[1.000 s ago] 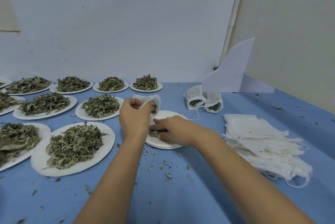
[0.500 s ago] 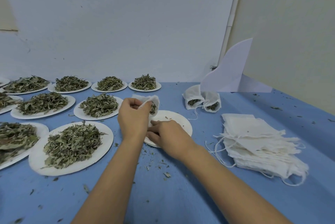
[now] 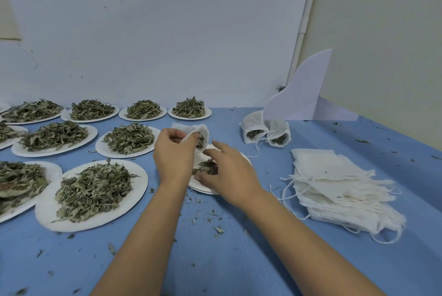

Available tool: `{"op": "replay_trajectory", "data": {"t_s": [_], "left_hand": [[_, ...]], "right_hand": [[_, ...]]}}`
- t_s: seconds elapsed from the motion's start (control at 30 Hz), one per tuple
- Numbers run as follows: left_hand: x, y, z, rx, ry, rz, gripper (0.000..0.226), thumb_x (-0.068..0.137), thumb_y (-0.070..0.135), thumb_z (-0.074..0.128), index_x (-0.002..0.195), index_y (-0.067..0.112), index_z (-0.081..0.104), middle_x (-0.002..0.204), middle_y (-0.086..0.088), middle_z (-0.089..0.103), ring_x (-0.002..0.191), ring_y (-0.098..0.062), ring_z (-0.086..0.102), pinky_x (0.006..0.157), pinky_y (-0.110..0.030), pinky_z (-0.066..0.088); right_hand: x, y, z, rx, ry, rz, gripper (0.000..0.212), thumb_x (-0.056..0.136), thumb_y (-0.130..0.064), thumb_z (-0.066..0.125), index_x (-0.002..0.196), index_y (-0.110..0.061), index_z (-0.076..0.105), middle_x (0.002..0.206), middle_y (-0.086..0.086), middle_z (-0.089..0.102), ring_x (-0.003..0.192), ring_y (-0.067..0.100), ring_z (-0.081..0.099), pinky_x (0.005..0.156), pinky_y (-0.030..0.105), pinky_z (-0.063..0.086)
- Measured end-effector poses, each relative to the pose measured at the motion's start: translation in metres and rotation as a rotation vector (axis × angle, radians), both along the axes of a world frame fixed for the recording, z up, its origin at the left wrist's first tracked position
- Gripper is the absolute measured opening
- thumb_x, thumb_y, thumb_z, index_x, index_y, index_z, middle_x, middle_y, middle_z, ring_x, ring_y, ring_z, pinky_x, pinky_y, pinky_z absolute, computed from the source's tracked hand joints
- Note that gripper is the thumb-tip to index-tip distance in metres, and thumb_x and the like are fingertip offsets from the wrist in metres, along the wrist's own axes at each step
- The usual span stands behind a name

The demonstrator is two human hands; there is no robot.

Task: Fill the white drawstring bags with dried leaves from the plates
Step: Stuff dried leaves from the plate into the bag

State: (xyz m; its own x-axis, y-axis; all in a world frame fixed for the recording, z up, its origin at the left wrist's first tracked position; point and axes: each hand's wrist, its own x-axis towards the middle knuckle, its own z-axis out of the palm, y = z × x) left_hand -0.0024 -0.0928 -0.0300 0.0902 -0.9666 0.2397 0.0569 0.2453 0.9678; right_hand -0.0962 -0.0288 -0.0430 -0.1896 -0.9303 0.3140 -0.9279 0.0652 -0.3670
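Note:
My left hand (image 3: pixel 174 154) pinches the rim of a white drawstring bag (image 3: pixel 203 131), holding its mouth open above a nearly bare white plate (image 3: pixel 203 188). Dried leaves show inside the bag. My right hand (image 3: pixel 227 173) lies over that plate, its thumb and fingers curled round a small clump of dried leaves (image 3: pixel 207 167) just below the bag's mouth. Two filled bags (image 3: pixel 265 131) lie at the back right. A stack of flat unfilled bags (image 3: pixel 334 183) sits to the right of my right forearm.
Several white plates heaped with dried leaves (image 3: pixel 95 188) cover the left half of the blue table (image 3: pixel 239 259). Leaf crumbs are scattered near the front. A white curved card (image 3: pixel 303 94) stands in the back right corner against the wall.
My right hand has gathered leaves on the plate and lifted them toward the bag's mouth. The left hand holds the bag in nearly the same place.

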Motion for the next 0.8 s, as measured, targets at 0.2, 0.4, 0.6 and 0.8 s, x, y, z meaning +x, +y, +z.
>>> {"op": "replay_trajectory", "data": {"t_s": [0.2,0.4,0.6,0.8], "left_hand": [[0.0,0.0,0.001,0.008,0.0,0.005,0.026,0.079,0.02,0.074,0.072,0.022,0.048,0.068,0.006,0.048,0.057,-0.007,0.044,0.052,-0.019,0.035],[-0.001,-0.001,0.0,0.004,-0.001,0.007,0.026,0.079,0.02,0.074,0.072,0.021,0.048,0.068,0.006,0.047,0.056,-0.007,0.043,0.047,-0.012,0.034],[0.0,-0.001,-0.001,0.002,-0.008,0.009,0.026,0.079,0.021,0.074,0.072,0.02,0.048,0.068,0.005,0.046,0.057,-0.008,0.042,0.052,-0.02,0.034],[-0.001,0.0,0.0,0.01,-0.016,-0.018,0.024,0.078,0.02,0.075,0.074,0.022,0.051,0.071,0.007,0.05,0.06,-0.005,0.047,0.052,-0.015,0.039]], "right_hand": [[0.009,0.001,0.001,0.045,0.095,-0.153,0.054,0.085,-0.06,0.055,0.117,-0.016,0.059,0.116,0.005,0.043,0.108,0.025,0.043,0.073,0.033,0.036],[0.019,-0.004,0.002,0.046,0.108,-0.066,0.032,0.096,-0.037,0.052,0.103,-0.007,0.061,0.107,0.01,0.047,0.102,0.029,0.046,0.07,0.032,0.033],[0.018,-0.004,-0.001,0.024,0.077,-0.02,0.026,0.097,-0.022,0.05,0.104,-0.005,0.068,0.095,0.007,0.046,0.097,0.029,0.049,0.074,0.035,0.037],[0.011,-0.007,-0.002,-0.022,-0.009,-0.008,0.023,0.094,-0.017,0.053,0.101,-0.008,0.073,0.095,0.011,0.062,0.089,0.027,0.055,0.072,0.032,0.039]]}}
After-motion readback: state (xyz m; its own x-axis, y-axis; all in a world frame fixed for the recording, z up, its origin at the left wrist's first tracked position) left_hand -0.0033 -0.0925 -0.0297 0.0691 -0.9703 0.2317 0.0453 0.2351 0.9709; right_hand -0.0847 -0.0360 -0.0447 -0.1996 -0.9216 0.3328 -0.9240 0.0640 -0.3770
